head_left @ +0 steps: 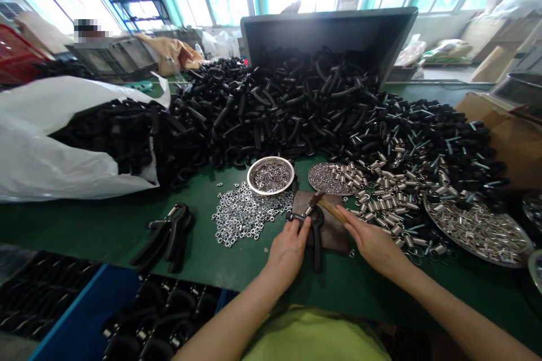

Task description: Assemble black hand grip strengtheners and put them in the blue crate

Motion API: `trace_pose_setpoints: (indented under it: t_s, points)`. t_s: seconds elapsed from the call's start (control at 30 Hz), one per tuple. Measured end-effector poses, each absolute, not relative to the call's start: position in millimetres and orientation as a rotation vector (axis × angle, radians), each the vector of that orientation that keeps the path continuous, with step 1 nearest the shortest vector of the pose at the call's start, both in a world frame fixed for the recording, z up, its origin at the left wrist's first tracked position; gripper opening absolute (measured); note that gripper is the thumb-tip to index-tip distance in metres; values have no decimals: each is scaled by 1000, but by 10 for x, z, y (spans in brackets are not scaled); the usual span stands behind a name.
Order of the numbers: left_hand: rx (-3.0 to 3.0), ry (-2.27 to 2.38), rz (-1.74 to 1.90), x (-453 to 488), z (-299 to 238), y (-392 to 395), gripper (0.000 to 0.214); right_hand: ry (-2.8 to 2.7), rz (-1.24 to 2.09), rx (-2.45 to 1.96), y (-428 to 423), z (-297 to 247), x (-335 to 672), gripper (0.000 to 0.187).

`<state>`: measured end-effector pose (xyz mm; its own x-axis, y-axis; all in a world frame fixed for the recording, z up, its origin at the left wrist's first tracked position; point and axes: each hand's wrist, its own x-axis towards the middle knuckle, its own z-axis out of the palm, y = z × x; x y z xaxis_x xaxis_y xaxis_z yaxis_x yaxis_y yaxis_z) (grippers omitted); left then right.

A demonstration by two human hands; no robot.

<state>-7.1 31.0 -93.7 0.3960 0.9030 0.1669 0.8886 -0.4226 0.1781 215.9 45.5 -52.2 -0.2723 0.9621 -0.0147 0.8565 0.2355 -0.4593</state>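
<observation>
My left hand (289,248) is closed on a black hand-grip part (317,237) that lies on a small brown pad (334,231) on the green table. My right hand (369,241) grips the wooden handle of a small hammer (326,206), whose head rests at the top of the black part. Just left of the pad lies a loose heap of small silver washers (243,217). Behind it stand a steel bowl of metal bits (271,175) and a flat plate of small pieces (328,178).
A huge pile of black handles (296,107) spills from a tipped grey bin (330,31). Springs (393,197) lie at the right by a steel tray (478,228). A white bag (38,146) is at the left, finished grippers (167,234) nearby, and a blue crate (84,321) below.
</observation>
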Motion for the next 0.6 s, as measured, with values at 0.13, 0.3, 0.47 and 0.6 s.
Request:
trace_pose_setpoints:
  t_s: [0.13, 0.3, 0.47, 0.6]
  points:
    - [2454, 1703, 566, -121, -987, 254, 31, -2065, 530, -1597, 262, -117, 2136, 46]
    - [2409, 1771, 585, -99, -1001, 250, 20, -2054, 274, -1400, 46, -144, 2100, 49]
    - [2465, 1793, 538, -78, -986, 274, 18, -2310, 322, -1445, 75, -241, 2048, 46]
    - [2466, 1811, 527, -77, -986, 265, 19, -2179, 254, -1391, 74, -206, 2030, 50]
